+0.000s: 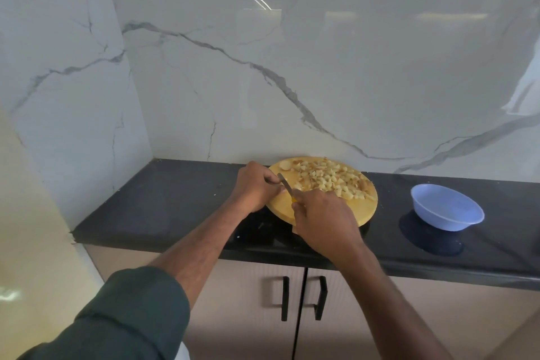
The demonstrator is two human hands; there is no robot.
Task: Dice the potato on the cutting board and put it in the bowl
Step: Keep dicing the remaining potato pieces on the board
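Gripping knife (285, 183): right hand (324, 221) | left hand (257, 185) curled at blade | diced potato (327, 178) just beyond hands

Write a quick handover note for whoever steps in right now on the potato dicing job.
Right hand: grip on the knife handle, blade angled toward the left hand.
Left hand: fingers curled at the blade, at the left edge of the round cutting board; what it pinches is hidden.
Diced potato covers the far half of the board; one larger uncut piece lies at the far left rim.
Blue bowl stands to the right on the counter, no potato seen inside.
Left: dice the last piece, move everything into the bowl.
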